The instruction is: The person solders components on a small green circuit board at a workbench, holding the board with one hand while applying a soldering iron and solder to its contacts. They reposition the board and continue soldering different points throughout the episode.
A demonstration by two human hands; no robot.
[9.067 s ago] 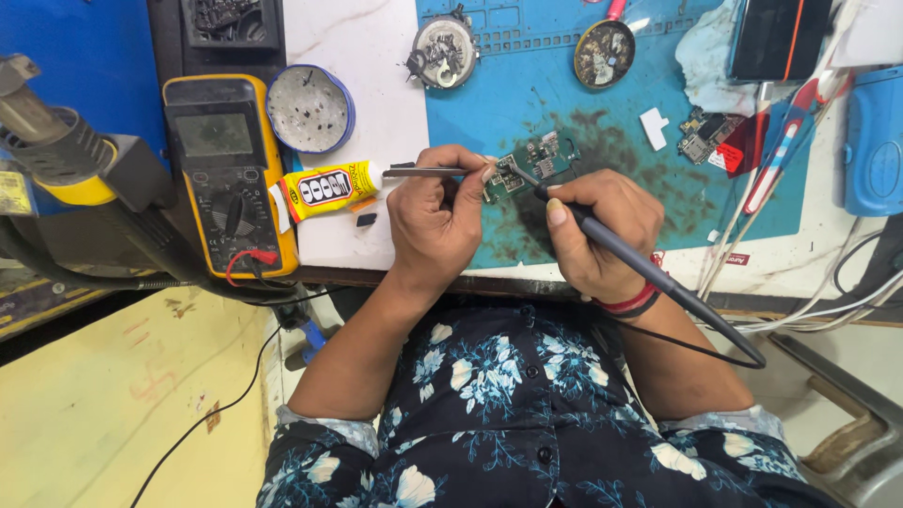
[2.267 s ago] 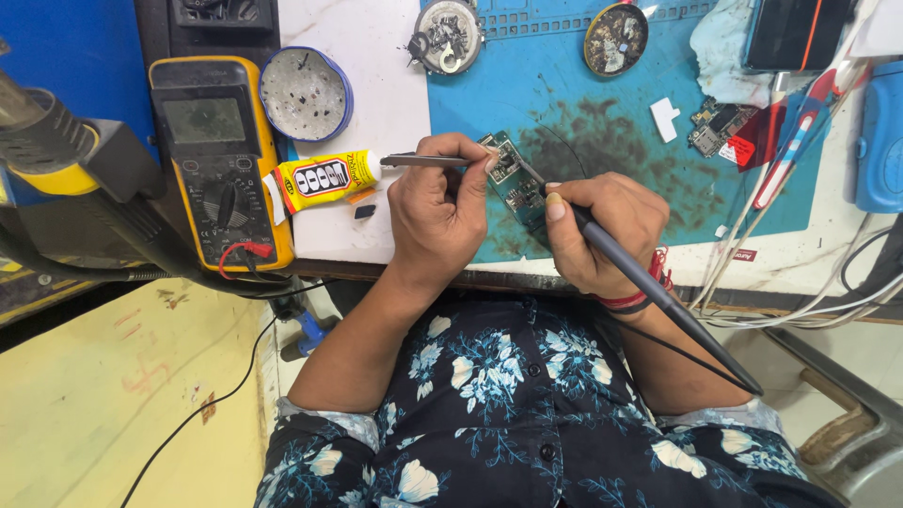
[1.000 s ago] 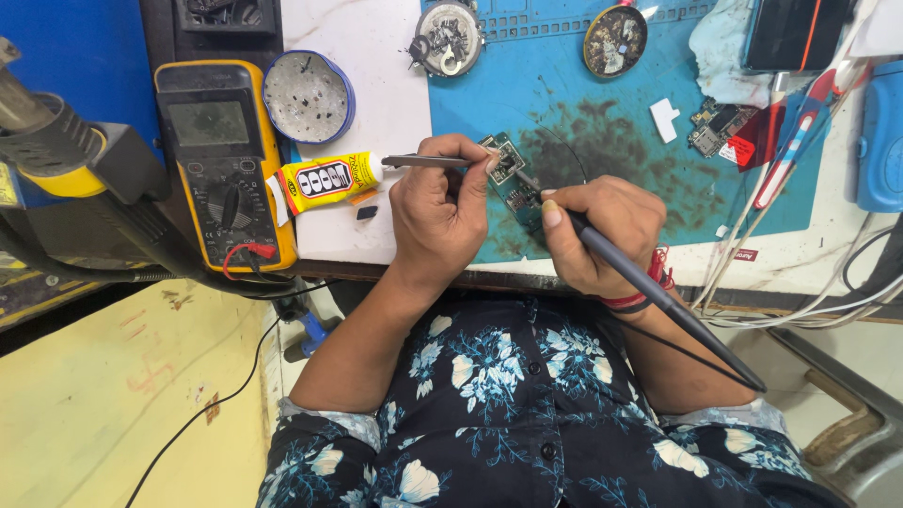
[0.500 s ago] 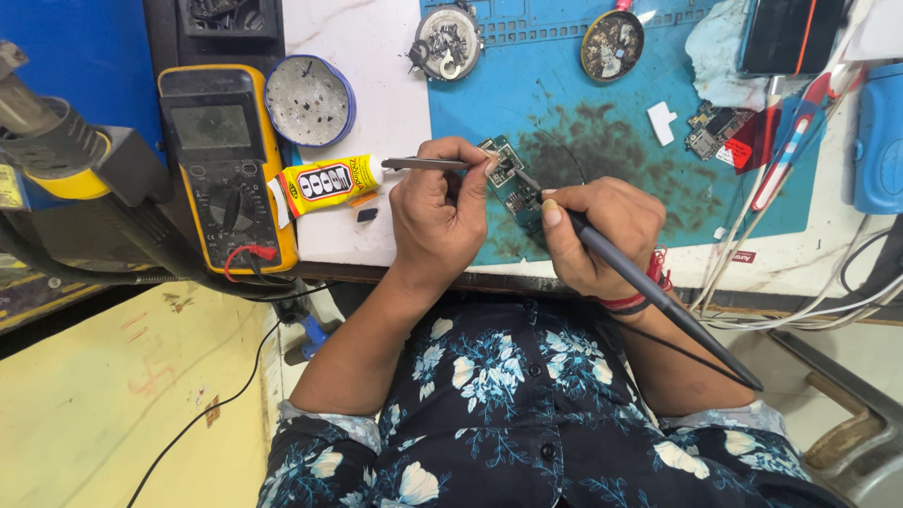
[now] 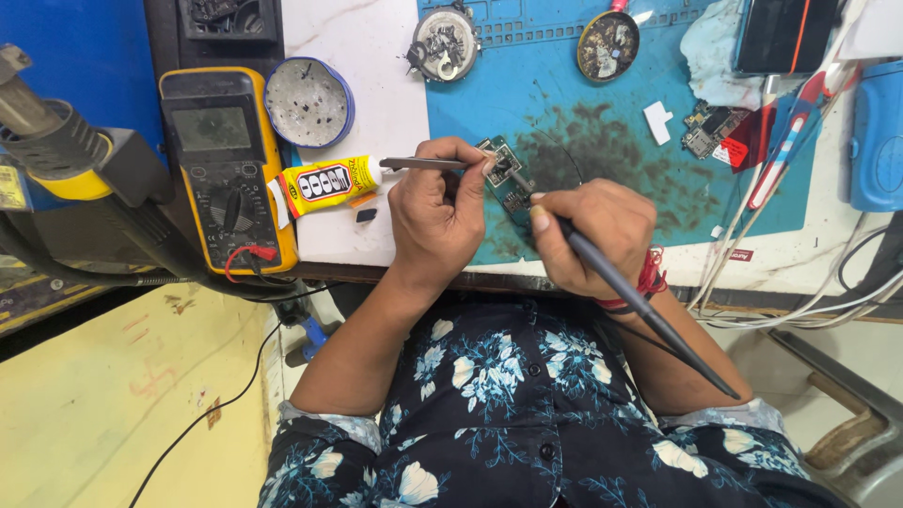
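Observation:
A small green circuit board lies on the blue work mat near the table's front edge. My left hand grips metal tweezers, whose tips reach the board. My right hand holds a dark soldering iron like a pen, its tip touching the board between my two hands. The iron's handle and cord run back over my right forearm.
A yellow multimeter, a round blue tin and a glue tube sit left of my hands. Two round metal parts and a loose board lie on the mat. A hot-air handle and cables flank the table.
My hands and tools have barely shifted; the board has turned slightly on the mat since the earliest frame, and the view has drifted a little.

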